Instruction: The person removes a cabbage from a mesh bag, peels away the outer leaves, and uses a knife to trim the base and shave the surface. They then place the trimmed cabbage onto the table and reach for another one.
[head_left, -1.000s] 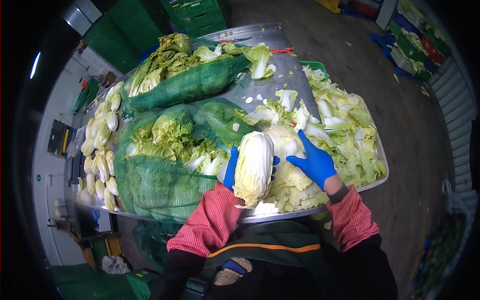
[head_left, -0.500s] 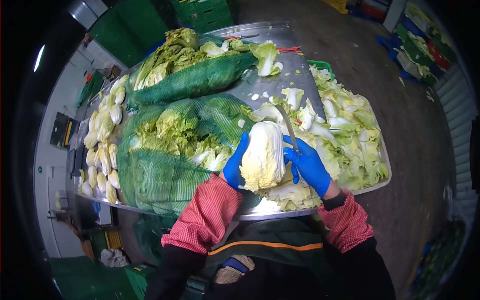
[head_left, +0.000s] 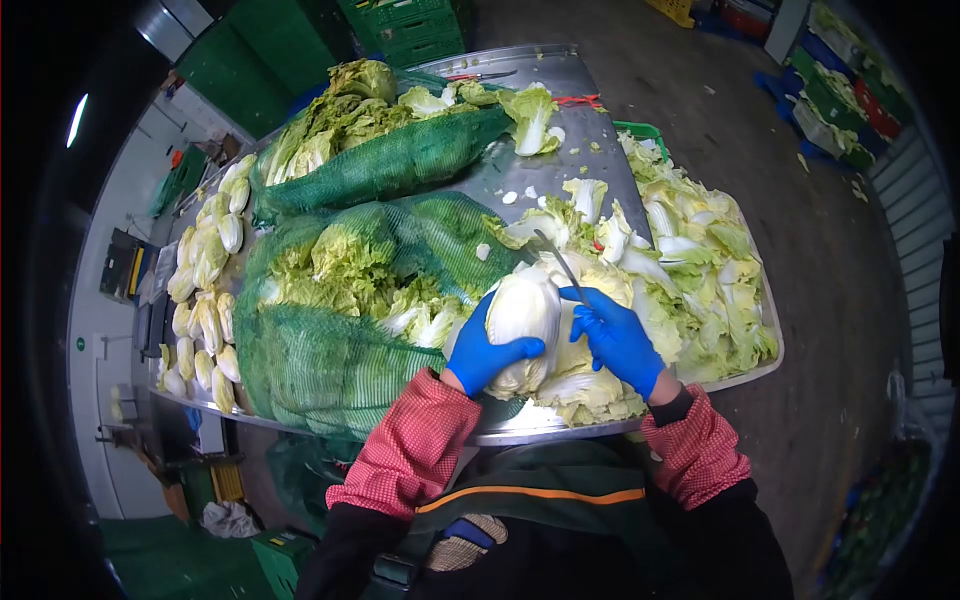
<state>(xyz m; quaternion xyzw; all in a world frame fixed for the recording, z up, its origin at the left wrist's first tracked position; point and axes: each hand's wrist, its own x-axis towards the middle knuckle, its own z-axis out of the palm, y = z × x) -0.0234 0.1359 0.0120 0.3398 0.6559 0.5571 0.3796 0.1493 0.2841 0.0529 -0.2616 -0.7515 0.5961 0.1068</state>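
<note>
A pale napa cabbage head (head_left: 527,318) is gripped in my blue-gloved left hand (head_left: 490,350), thumb laid across its near side. Just right of it, my blue-gloved right hand (head_left: 618,338) is closed round a knife (head_left: 566,262), whose thin blade slants up and left behind the cabbage. Loose cabbage leaves (head_left: 590,393) lie beneath and beside both hands on the metal table. Left of the cabbage spreads a green mesh sack (head_left: 320,355), open at the top, with leafy cabbages (head_left: 350,255) inside.
Trimmed cabbages (head_left: 210,330) line the table's left side. A second mesh sack (head_left: 400,155) lies farther back, near another knife (head_left: 482,76). At right, a light-rimmed bin (head_left: 768,330) is heaped with leaves. Stacked crates (head_left: 840,110) stand at the far right.
The cabbage has turned in my left hand, whose thumb now lies over its near side. The knife has tipped further left, and my right hand has shifted slightly.
</note>
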